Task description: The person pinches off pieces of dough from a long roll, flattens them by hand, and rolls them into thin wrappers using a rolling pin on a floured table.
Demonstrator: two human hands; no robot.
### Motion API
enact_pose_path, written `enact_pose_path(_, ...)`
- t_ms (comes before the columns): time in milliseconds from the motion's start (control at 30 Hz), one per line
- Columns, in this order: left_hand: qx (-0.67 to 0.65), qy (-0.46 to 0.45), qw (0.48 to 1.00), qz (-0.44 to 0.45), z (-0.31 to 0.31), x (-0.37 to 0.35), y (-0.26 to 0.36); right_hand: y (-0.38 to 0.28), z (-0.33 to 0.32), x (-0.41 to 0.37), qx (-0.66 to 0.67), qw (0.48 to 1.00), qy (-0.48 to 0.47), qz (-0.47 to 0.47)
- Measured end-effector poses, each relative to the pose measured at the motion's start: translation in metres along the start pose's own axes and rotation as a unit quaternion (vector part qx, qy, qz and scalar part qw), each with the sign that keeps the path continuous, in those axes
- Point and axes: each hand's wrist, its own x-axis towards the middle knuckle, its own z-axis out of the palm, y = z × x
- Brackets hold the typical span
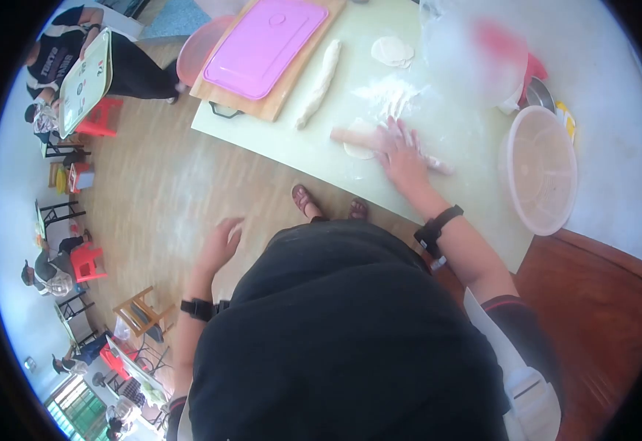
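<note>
My right hand (pixel 403 156) lies palm down across a wooden rolling pin (pixel 350 137), its floury fingers spread out past the pin. Beneath the pin's left part shows a flat round of dough (pixel 359 151); my hand hides the pin's middle. Loose white flour (pixel 392 93) is scattered just beyond my fingertips. Farther back sits a small pile of rolled dough rounds (pixel 392 51). A long rope of dough (pixel 321 84) rests to the left. Away from the table, my left hand (pixel 221 241) hangs over the floor, fingers loosely apart and holding nothing.
A pink lid (pixel 266 45) lies on a wooden board (pixel 271 110) at the table's left. An empty pinkish basin (pixel 540 170) and a metal bowl (pixel 540 94) stand at the right. Clear plastic (pixel 453 37) covers the back right. A person (pixel 67 55) holds a tray; others sit farther off.
</note>
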Motion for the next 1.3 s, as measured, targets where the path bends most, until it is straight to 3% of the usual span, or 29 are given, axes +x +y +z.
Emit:
enact_pose_path(167,-0.004,-0.084,0.993,0.081,-0.001,0.095,0.106,0.006,0.010,-0.006,0.071,0.997,0.005,-0.026)
enact_pose_path(233,-0.024,-0.057,0.977,0.204,0.025,0.136,0.116,0.006,0.003,-0.015,0.097,0.995,0.005,-0.015)
enact_pose_path(300,0.026,0.020,0.955,0.296,0.050,0.173,0.129,0.009,-0.001,-0.021,0.084,0.994,0.042,0.057)
enact_pose_path(333,0.024,0.020,0.954,0.297,0.061,0.189,0.130,0.012,-0.005,-0.024,0.082,0.994,0.041,0.057)
enact_pose_path(400,0.117,0.072,0.910,0.390,0.078,0.212,0.134,0.021,-0.012,-0.029,0.104,0.985,0.069,0.117)
enact_pose_path(633,0.068,0.046,0.955,0.284,0.115,0.194,0.159,0.022,-0.021,-0.042,0.141,0.978,0.083,0.130)
enact_pose_path(700,0.060,0.106,0.954,0.274,0.118,0.186,0.167,0.010,-0.023,-0.039,0.129,0.983,0.058,0.114)
enact_pose_path(833,0.134,0.104,0.939,0.299,0.112,0.178,0.150,0.006,-0.010,-0.031,0.122,0.990,-0.020,0.067)
enact_pose_path(900,0.133,0.093,0.917,0.365,0.114,0.178,0.141,0.008,-0.007,-0.022,0.057,0.997,0.039,0.034)
enact_pose_path(1033,0.158,0.069,0.918,0.357,0.119,0.174,0.132,-0.010,-0.002,-0.038,0.103,0.993,-0.026,0.045)
enact_pose_path(1133,0.138,0.078,0.922,0.354,0.124,0.175,0.127,-0.016,-0.012,-0.045,0.135,0.988,-0.071,-0.006)
enact_pose_path(1200,0.147,0.090,0.919,0.356,0.126,0.175,0.122,-0.003,-0.010,-0.030,-0.017,0.999,-0.028,0.031)
enact_pose_path(1300,0.135,0.090,0.918,0.363,0.125,0.175,0.122,-0.002,-0.011,-0.024,0.031,0.998,-0.049,0.020)
